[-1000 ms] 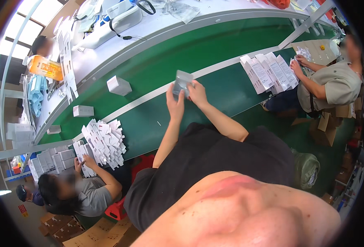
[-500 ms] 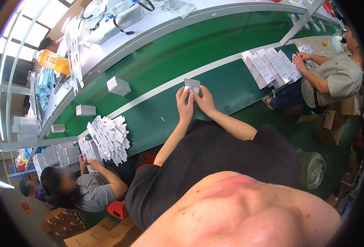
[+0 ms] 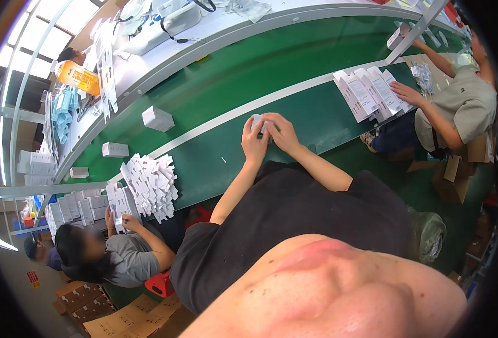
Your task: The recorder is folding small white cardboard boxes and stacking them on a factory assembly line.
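Observation:
Over the dark green work surface, a small white box [image 3: 256, 120] is held between my two hands. My left hand [image 3: 253, 143] grips its near left side with the fingers wrapped round it. My right hand [image 3: 283, 134] curls over its top and right side, fingers bent onto it. Most of the box is covered by my fingers, so its lid and underside are hard to make out.
White cartons [image 3: 158, 119] stand on the green conveyor belt [image 3: 215, 84] beyond. Flat white cartons [image 3: 150, 186] are heaped at left beside a seated co-worker [image 3: 130, 256]. At right, more cartons [image 3: 367, 93] lie before another co-worker [image 3: 457, 107].
The box's raised flap no longer stands up, and my right hand has come over its top. At right, the co-worker's far arm has reached out to the belt with a white carton.

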Tool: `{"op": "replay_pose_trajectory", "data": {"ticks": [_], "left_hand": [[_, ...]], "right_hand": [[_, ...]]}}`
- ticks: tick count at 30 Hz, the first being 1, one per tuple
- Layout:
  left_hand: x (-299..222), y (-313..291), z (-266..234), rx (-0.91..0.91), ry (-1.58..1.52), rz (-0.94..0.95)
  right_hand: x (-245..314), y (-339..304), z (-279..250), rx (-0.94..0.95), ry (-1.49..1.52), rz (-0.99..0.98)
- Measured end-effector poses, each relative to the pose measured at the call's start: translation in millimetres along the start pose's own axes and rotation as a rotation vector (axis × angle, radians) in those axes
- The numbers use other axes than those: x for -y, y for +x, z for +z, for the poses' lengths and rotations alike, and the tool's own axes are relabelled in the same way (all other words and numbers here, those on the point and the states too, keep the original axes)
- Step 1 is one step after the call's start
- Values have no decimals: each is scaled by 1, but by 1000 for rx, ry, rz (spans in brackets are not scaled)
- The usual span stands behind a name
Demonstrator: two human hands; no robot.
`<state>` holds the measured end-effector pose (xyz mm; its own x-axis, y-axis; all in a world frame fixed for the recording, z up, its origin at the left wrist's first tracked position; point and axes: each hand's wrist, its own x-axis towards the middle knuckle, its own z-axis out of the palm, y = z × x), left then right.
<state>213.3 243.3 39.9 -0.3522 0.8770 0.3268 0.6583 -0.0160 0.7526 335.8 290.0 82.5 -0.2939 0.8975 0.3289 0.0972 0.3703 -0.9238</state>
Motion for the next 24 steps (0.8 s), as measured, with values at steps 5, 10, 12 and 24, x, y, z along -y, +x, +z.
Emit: {"op": "replay_pose_trajectory", "data": {"ticks": [5, 10, 12, 24], "left_hand": [[4, -9, 5, -33, -6, 57], [15, -10, 8, 37, -59, -36], [13, -14, 9, 1, -187, -127], [33, -17, 18, -55, -358, -81]], "right_hand": [[-6, 0, -1, 204, -287, -190], [-1, 1, 8, 142, -547, -467], [0, 0, 7, 165, -598, -454], [6, -9, 15, 291, -604, -505]]}}
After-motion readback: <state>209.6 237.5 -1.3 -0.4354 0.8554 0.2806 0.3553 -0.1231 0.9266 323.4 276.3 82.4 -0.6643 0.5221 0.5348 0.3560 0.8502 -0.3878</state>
